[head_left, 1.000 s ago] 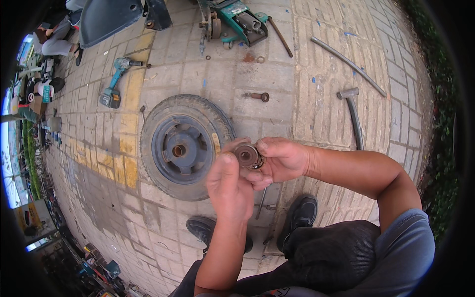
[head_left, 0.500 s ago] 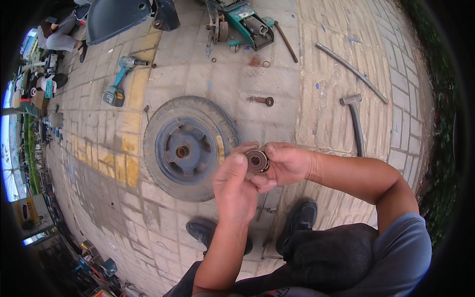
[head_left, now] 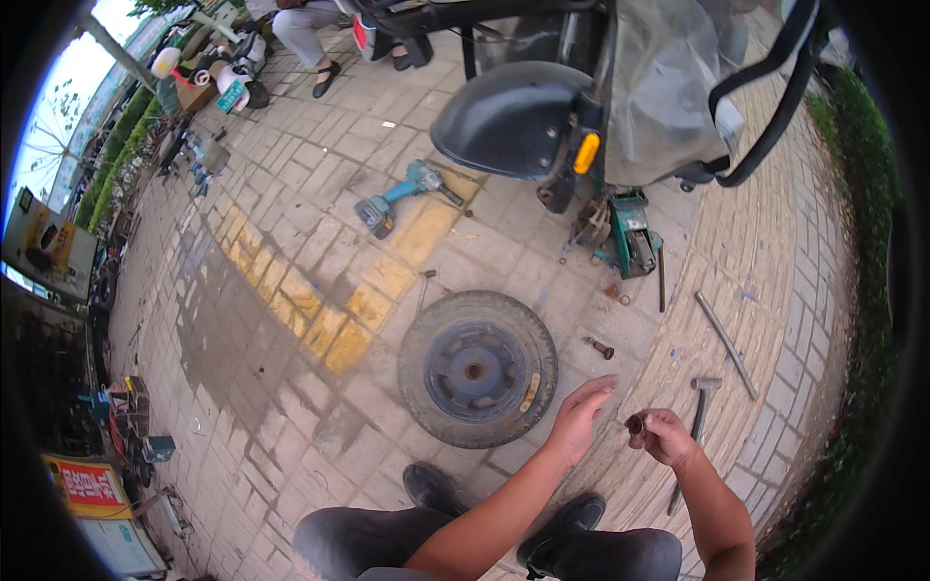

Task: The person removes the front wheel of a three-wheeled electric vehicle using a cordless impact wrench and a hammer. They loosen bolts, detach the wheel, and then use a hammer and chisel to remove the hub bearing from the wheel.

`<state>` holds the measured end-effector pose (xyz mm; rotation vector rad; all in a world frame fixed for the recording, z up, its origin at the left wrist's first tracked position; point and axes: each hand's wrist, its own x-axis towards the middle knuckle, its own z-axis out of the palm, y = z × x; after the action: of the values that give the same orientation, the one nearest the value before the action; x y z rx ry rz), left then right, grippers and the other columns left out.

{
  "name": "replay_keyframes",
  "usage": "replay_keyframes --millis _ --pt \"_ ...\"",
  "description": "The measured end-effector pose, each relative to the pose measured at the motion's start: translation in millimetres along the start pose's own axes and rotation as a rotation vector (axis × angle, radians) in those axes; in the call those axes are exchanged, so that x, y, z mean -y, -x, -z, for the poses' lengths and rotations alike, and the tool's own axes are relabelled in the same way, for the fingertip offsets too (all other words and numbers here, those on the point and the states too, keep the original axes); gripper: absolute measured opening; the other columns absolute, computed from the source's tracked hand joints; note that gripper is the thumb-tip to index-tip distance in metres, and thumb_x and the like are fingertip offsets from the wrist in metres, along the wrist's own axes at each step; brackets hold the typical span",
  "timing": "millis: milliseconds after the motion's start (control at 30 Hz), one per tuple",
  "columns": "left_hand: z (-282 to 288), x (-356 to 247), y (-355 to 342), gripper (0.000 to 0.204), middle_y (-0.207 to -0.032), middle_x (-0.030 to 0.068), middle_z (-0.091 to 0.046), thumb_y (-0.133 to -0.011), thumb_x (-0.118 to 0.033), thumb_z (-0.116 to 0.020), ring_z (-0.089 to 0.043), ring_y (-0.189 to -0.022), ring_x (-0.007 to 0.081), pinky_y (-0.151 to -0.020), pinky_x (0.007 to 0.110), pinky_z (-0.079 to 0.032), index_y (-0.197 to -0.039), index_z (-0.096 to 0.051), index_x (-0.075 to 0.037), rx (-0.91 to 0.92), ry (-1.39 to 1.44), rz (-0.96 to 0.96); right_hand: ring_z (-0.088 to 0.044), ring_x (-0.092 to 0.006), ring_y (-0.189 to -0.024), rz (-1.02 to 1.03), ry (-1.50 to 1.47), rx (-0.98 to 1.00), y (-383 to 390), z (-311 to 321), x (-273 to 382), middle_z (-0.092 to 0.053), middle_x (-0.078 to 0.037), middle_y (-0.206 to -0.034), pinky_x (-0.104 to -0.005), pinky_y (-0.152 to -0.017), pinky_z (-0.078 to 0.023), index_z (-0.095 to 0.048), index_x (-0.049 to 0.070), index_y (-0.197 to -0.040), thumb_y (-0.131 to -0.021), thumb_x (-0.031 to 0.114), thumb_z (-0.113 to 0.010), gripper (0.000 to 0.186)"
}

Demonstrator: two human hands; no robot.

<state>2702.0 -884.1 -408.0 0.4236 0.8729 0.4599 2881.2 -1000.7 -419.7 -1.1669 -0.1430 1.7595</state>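
Note:
My right hand [head_left: 670, 438] grips a small, dark, rusty bearing [head_left: 635, 424] between thumb and fingers, above the paving. My left hand [head_left: 581, 418] is held just left of it, fingers stretched out, with nothing in it. Left of both hands a wheel [head_left: 511, 341] with a black tyre lies flat on the ground, its central hub hole facing up. Beyond my hands lies a rusty bolt-like metal pin [head_left: 602, 348]. A hammer [head_left: 701, 407] rests close to my right hand, partly covered by it and the forearm.
A metal bar [head_left: 727, 346] lies at the right. Ahead stand a green floor jack [head_left: 632, 232] and a vehicle with a black mudguard [head_left: 509, 121]. A blue cordless impact wrench [head_left: 402, 194] lies on the paving. A person [head_left: 308, 44] sits at the far left.
My hands have parted: the left let go of the bearing and opened, while the right keeps it. Both now appear farther right of the wheel. The view has tilted up, bringing more of the vehicle in.

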Motion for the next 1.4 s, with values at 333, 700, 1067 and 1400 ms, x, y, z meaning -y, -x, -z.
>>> replay_keyframes --millis 333,700,1067,1400 --pt "117 -187 250 0.035 -0.109 0.0123 -0.068 -0.089 -0.03 -0.062 -0.061 -0.101 0.0207 -0.09 0.031 -0.045 -0.113 -0.066 -0.005 -0.546 -0.404 -0.057 -0.043 -0.0171 -0.043 -0.366 0.419 -0.693 228 -77 69 -0.049 -0.004 -0.056 -0.0336 -0.04 -0.038 -0.061 0.006 -0.076 -0.089 0.039 -0.062 0.036" --pt "343 -260 669 0.027 -0.099 0.0178 -0.069 -0.086 -0.024 -0.053 -0.066 -0.087 0.0314 -0.077 0.045 -0.05 -0.094 -0.068 -0.004 -1.219 -0.831 0.272 -0.048 -0.021 -0.054 -0.187 0.271 -0.334 123 -434 256 -0.052 -0.007 -0.066 -0.0399 -0.054 -0.045 -0.06 0.005 -0.081 -0.091 0.04 -0.06 0.036" --pt "388 -525 558 0.028 -0.099 0.0158 -0.069 -0.087 -0.026 -0.054 -0.065 -0.087 0.0291 -0.075 0.044 -0.05 -0.099 -0.067 -0.005 -1.099 -0.318 -0.155 -0.05 -0.0146 -0.057 -0.575 0.563 -0.253 -64 -541 217 -0.053 0.001 -0.064 -0.0335 -0.052 -0.041 -0.062 0.014 -0.076 -0.088 0.048 -0.063 0.037" --pt "512 -720 549 0.029 -0.1 0.0139 -0.068 -0.088 -0.027 -0.055 -0.065 -0.087 0.0271 -0.073 0.043 -0.05 -0.104 -0.065 -0.006 -1.1 -0.098 -0.218 -0.047 -0.0097 -0.055 -0.299 0.693 -0.032 -314 -940 234 -0.053 0.0 -0.067 -0.0264 -0.045 -0.034 -0.063 0.007 -0.08 -0.083 0.04 -0.073 0.035"
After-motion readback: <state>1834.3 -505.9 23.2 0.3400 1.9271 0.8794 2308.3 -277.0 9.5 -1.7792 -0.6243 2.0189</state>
